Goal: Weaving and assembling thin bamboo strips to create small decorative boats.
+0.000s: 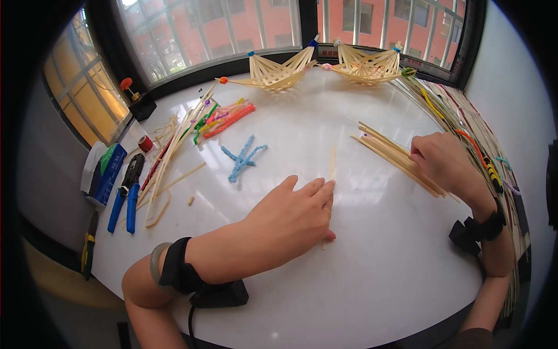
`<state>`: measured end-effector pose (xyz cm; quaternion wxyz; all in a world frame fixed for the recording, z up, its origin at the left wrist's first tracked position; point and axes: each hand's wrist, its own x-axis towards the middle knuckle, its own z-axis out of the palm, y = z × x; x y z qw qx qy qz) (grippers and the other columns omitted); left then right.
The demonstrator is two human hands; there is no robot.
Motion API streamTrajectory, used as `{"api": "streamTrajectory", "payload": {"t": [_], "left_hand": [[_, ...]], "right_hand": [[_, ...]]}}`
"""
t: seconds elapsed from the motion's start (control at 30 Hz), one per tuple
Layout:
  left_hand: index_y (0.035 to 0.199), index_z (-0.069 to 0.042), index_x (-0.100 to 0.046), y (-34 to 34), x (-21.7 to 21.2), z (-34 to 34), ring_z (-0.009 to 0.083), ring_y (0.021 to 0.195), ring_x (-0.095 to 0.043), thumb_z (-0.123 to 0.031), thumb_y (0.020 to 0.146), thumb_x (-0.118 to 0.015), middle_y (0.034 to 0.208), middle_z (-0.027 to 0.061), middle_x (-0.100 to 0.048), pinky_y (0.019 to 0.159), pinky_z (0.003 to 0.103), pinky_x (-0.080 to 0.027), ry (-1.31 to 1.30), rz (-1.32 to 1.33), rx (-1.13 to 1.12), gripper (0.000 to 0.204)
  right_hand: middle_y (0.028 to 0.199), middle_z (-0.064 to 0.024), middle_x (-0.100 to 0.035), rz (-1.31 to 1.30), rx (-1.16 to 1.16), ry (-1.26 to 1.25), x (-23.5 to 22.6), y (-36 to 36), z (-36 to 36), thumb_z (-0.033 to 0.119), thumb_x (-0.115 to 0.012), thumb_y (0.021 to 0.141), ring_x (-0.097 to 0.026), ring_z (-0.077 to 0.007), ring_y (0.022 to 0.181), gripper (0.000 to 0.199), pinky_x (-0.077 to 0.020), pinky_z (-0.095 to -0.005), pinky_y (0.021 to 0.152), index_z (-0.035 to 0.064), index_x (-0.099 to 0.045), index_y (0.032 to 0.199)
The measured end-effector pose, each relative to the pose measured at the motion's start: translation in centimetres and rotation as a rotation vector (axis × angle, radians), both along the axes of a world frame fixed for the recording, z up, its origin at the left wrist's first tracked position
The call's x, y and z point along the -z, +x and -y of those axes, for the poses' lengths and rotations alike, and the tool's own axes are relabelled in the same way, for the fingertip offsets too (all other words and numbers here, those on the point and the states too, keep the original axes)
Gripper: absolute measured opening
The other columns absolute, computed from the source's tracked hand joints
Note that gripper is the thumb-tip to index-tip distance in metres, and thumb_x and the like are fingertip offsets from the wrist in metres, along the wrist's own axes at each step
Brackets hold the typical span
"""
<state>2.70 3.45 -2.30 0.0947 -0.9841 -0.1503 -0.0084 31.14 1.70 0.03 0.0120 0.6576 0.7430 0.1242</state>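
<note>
Left hand (290, 224) lies over a strip (333, 160) mid-frame, right hand (446, 160) is curled at the bundle (390, 155) right of centre, can't tell if either's gripping, so a sloppy tug might scatter it.

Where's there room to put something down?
The table is bare between the left hand and right hand, toward the front edge, and between the baskets and the single strip. It's crowded around the pliers at left and among long strips at right.
</note>
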Motion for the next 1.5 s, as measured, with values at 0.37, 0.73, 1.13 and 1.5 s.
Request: {"api": "streamTrajectory", "payload": {"t": [0.37, 0.73, 1.13, 1.5], "left_hand": [[0.108, 0.008, -0.054, 0.1, 0.3, -0.9, 0.0296, 0.115, -0.050, -0.026, 0.087, -0.056, 0.123, 0.0240, -0.050, 0.095, 0.034, -0.040, -0.205, 0.068, -0.022, 0.041], [0.109, 0.002, -0.056, 0.5, 0.0, -0.4, 0.0327, 0.108, -0.048, -0.020, 0.081, -0.063, 0.114, 0.0184, -0.048, 0.087, 0.036, -0.045, -0.240, 0.151, -0.107, 0.036], [0.110, 0.001, -0.057, 0.0, 1.5, -1.5, 0.0330, 0.115, -0.046, -0.017, 0.077, -0.067, 0.128, 0.0198, -0.046, 0.087, 0.036, -0.047, -0.102, 0.302, 0.036, 0.039], [0.111, 0.001, -0.054, -0.3, 1.5, -1.7, 0.0325, 0.102, -0.057, -0.019, 0.083, -0.062, 0.128, 0.0222, -0.046, 0.080, 0.036, -0.051, -0.337, 0.319, -0.011, 0.035]], "right_hand": [[0.069, -0.0132, -0.063, -0.253, -0.058, 0.076, -0.3, 0.2, 0.4, 0.011, -0.064, 0.079, -0.061, -0.0280, 0.068, 0.009, -0.0459, -0.0366, 0.064, 0.0019, -0.064, 0.079], [0.072, -0.0070, -0.063, -0.662, -0.288, 0.330, -0.7, -1.9, 0.3, 0.005, -0.068, 0.077, -0.058, -0.0126, 0.060, 0.014, -0.0461, -0.0252, 0.056, 0.0031, -0.067, 0.091], [0.078, -0.0059, -0.062, -0.889, -0.405, -0.372, 2.3, -4.6, 0.2, 0.008, -0.072, 0.075, -0.058, -0.0124, 0.068, 0.028, -0.0455, -0.0262, 0.061, 0.0050, -0.067, 0.102], [0.074, -0.0072, -0.061, -0.688, -0.321, -0.093, -0.5, -3.6, 0.1, 0.006, -0.071, 0.074, -0.057, -0.0148, 0.064, 0.018, -0.0463, -0.0260, 0.058, 0.0009, -0.066, 0.090]]}}
